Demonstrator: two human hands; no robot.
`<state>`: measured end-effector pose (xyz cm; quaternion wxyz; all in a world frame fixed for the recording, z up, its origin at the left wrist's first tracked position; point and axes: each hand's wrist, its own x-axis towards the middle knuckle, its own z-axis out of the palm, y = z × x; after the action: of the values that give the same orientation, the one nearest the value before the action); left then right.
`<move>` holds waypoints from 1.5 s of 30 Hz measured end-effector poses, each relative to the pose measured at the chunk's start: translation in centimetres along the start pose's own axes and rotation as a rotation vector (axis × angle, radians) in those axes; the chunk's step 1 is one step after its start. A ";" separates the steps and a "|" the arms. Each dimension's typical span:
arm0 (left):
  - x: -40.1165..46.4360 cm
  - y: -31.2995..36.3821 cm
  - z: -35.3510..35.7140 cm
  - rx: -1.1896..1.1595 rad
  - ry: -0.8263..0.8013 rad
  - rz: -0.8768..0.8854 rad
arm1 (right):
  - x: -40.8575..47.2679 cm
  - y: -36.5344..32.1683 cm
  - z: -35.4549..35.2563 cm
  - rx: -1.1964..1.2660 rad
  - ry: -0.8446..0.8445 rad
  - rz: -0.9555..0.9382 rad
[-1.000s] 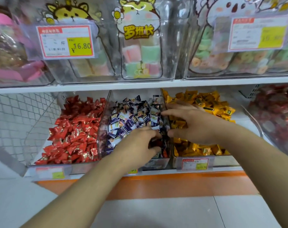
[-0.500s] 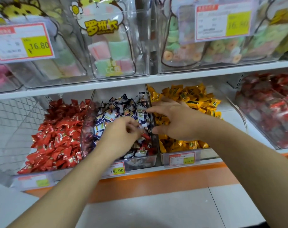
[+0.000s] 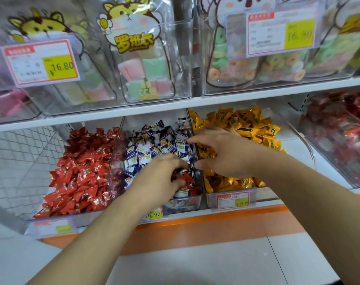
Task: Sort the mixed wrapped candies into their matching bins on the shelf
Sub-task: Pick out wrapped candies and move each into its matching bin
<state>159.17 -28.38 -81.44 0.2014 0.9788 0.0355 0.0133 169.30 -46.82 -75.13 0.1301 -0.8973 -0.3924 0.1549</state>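
Observation:
Three clear bins sit side by side on the lower shelf: red candies (image 3: pixel 78 171) on the left, blue-and-white candies (image 3: pixel 154 145) in the middle bin (image 3: pixel 183 204), yellow candies (image 3: pixel 247 128) on the right. A few stray red candies (image 3: pixel 186 176) lie among the blue-and-white ones near the middle bin's front right corner. My left hand (image 3: pixel 160 177) is inside the middle bin, and its fingers and thumb curl round those red candies. My right hand (image 3: pixel 222 151) lies across the divider between the middle and yellow bins with its fingers straight and spread, holding nothing.
The upper shelf (image 3: pixel 133 112) carries tall clear bins of pastel sweets with price tags. Another clear bin of red-wrapped sweets (image 3: pixel 339 140) stands at the far right. A wire mesh panel (image 3: pixel 20 161) is at the left. Price labels hang on the orange shelf edge (image 3: pixel 195 223).
The view has shifted while both hands stay at the middle bin. My left hand has moved slightly deeper into it, and its fingers have closed on the red candies. The right hand has barely moved.

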 end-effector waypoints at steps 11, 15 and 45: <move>1.7 -1.0 1.4 0.032 -0.073 0.026 | -0.6 -0.7 -0.2 0.048 -0.016 0.028; 1.7 -1.3 1.5 0.012 0.016 0.031 | -0.6 -0.9 -0.2 0.055 -0.019 0.031; -4.6 -8.7 -9.1 0.153 0.549 -0.315 | -0.6 -1.7 -0.4 0.021 -0.007 0.061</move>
<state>153.69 -17.16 -76.53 0.1100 0.9334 0.2404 0.2426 167.93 -46.14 -74.04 0.1334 -0.9069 -0.3636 0.1660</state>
